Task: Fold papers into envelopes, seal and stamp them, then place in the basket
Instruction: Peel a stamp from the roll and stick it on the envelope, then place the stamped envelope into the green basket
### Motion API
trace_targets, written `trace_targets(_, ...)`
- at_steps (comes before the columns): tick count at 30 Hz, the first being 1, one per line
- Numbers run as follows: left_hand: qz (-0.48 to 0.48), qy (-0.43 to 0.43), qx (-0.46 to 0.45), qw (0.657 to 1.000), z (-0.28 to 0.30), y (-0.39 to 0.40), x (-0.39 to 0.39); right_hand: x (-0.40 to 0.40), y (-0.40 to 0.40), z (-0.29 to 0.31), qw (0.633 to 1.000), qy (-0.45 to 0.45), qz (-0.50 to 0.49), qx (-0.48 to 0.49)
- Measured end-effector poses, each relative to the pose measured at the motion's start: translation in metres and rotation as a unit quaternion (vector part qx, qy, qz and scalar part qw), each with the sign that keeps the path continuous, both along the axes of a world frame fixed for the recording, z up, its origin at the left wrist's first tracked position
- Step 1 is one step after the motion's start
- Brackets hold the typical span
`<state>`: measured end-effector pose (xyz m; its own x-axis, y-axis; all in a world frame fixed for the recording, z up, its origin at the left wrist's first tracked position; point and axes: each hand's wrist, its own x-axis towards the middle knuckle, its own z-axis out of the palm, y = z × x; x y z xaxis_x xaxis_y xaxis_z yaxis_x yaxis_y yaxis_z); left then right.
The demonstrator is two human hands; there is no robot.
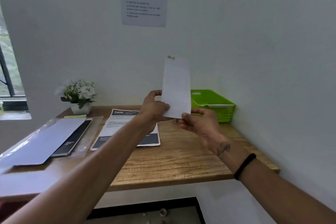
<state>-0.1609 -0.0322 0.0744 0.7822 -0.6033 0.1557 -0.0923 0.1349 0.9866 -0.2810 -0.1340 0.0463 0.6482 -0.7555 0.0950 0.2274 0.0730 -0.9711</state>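
Above the far right part of the wooden worktop (178, 158), white rectangular paper envelope (176, 87) held upright on its short edge, small stamp-like mark at its top corner, too blurred to be sure. Green slotted plastic basket (221, 112) just behind and to the right, against the wall. Risk from here, as a judgement: light pinch at the bottom edge only, so the tall envelope could tip or slip free on the way across; could also catch the basket's near rim and land on the worktop instead. Left hand (154, 109) pinching the lower left edge, thumb in front, fingers curled behind. Right hand (198, 122) gripping the lower right corner, thumb on the near face. Printed black-and-white sheet (116, 123) flat below the left forearm.
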Motion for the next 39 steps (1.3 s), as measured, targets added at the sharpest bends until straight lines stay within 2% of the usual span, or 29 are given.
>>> trace_targets(5, -0.017, -0.097, 0.053, 0.994, 0.001, -0.052, -0.013, -0.031, -0.053, 0.015, 0.989, 0.058, -0.082, -0.106)
trace_targets(10, -0.024, -0.157, 0.065, 0.985, 0.0, -0.098, -0.032, -0.055, -0.101, 0.018, 0.973, 0.095, -0.15, -0.146)
trace_targets(16, -0.017, -0.109, 0.054, 0.992, -0.013, -0.131, -0.045, -0.066, -0.133, 0.015, 0.954, 0.114, -0.211, -0.178)
trace_targets(20, -0.06, -0.059, 0.016, 0.996, -0.013, -0.134, -0.042, -0.062, -0.141, 0.015, 0.957, 0.086, -0.219, -0.172)
trace_targets(24, -0.075, -0.067, 0.028, 0.995, -0.007, -0.132, -0.031, -0.057, -0.15, 0.017, 0.957, 0.078, -0.212, -0.185)
trace_targets(31, -0.057, -0.194, 0.066, 0.977, -0.01, -0.138, -0.03, -0.047, -0.163, 0.011, 0.904, 0.163, -0.255, -0.301)
trace_targets(35, -0.024, -0.274, 0.086, 0.958, -0.011, -0.149, -0.032, -0.044, -0.168, 0.011, 0.864, 0.206, -0.271, -0.371)
trace_targets(39, -0.008, -0.349, 0.123, 0.929, -0.01, -0.155, -0.033, -0.042, -0.17, 0.007, 0.839, 0.225, -0.264, -0.419)
